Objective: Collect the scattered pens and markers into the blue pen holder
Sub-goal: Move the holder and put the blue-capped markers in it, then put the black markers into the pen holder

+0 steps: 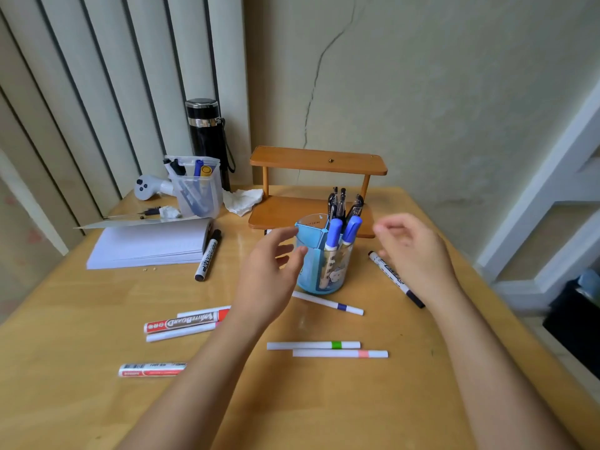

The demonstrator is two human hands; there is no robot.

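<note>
Pens and markers lie scattered on the table [324,401] in the head view: a red whiteboard marker [186,322] at left, a green-banded pen [313,345] and a pink-banded pen [340,353] in front, a black-capped marker [396,279] under the right hand [412,251]. They look light, stiff and smooth, likely to roll, so a pinch at mid-barrel seems best. The blue pen holder [319,258] stands upright in the middle, already holding two blue-capped markers [341,233] and dark pens. A clear holder [196,186] behind also keeps pens. The left hand [269,271] hovers beside the holder; both hands are loosely open, holding nothing.
</note>
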